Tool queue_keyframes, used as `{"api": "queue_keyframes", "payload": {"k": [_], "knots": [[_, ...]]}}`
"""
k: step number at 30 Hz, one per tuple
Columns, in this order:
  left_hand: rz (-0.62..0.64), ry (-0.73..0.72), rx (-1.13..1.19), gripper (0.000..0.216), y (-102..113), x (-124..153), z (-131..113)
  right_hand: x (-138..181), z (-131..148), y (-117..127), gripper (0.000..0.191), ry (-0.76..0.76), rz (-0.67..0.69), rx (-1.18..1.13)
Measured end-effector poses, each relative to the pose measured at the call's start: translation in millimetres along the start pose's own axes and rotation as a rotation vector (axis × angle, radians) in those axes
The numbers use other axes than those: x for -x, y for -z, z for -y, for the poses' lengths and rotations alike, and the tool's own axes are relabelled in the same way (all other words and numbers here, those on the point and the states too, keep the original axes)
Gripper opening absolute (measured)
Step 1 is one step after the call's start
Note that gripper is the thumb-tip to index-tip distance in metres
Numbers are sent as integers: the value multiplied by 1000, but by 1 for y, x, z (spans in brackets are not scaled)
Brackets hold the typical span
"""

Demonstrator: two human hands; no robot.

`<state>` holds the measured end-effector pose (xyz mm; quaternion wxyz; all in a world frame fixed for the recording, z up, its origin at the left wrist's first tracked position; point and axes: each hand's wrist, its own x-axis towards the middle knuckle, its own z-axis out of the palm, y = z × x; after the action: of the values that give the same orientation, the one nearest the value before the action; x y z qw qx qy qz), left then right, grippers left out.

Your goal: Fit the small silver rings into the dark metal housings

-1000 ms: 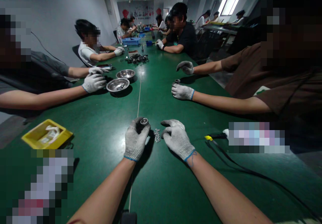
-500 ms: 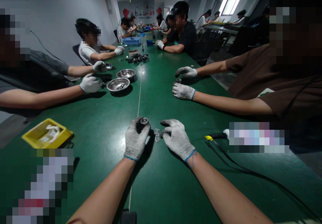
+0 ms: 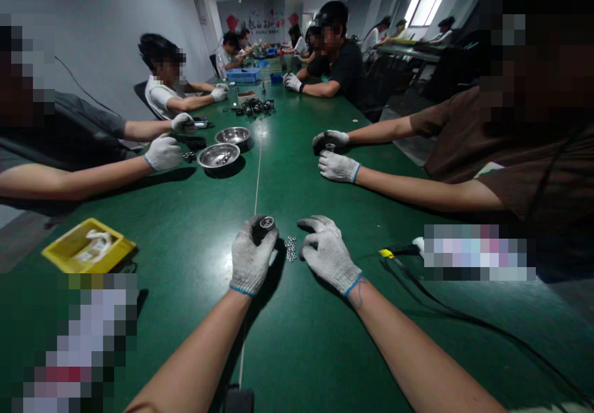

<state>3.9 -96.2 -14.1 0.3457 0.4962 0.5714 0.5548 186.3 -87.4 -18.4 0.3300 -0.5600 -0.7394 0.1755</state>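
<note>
My left hand (image 3: 250, 255), in a grey knit glove, is closed round a small dark cylinder with a metal ring on top (image 3: 266, 222), held upright on the green table (image 3: 195, 240). My right hand (image 3: 327, 253), also gloved, rests just right of a little pile of small silver rings (image 3: 290, 248), its fingers curled with the fingertips touching the pile. Whether the fingertips pinch a ring is hidden.
A yellow tray (image 3: 86, 247) lies at the left. Two steel bowls (image 3: 219, 155) stand further up the table by a co-worker's gloved hand (image 3: 163, 152). Another co-worker's gloved hands (image 3: 335, 164) hold a small cylinder at the right. A yellow-tipped tool with a black cable (image 3: 394, 253) lies right of me.
My hands have barely moved. The co-worker at the right brought the far hand down onto the small cylinder. The left co-worker's near hand drew back from the bowl.
</note>
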Motion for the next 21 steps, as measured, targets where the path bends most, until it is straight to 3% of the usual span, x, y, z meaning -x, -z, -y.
{"api": "queue_keyframes", "payload": {"k": [4,9,13,21], "knots": [[-2,-6,-7,40,0,-1,1,-4,-4,0,7,-100,-15,19],[-5,-9,-16,39,-1,-1,2,4,-13,8,42,32,133,54],[6,-24,-44,41,-1,0,2,19,-11,11,68,116,90,110],[-45,-167,-287,35,1,2,-5,20,-2,6,71,166,79,200]]}}
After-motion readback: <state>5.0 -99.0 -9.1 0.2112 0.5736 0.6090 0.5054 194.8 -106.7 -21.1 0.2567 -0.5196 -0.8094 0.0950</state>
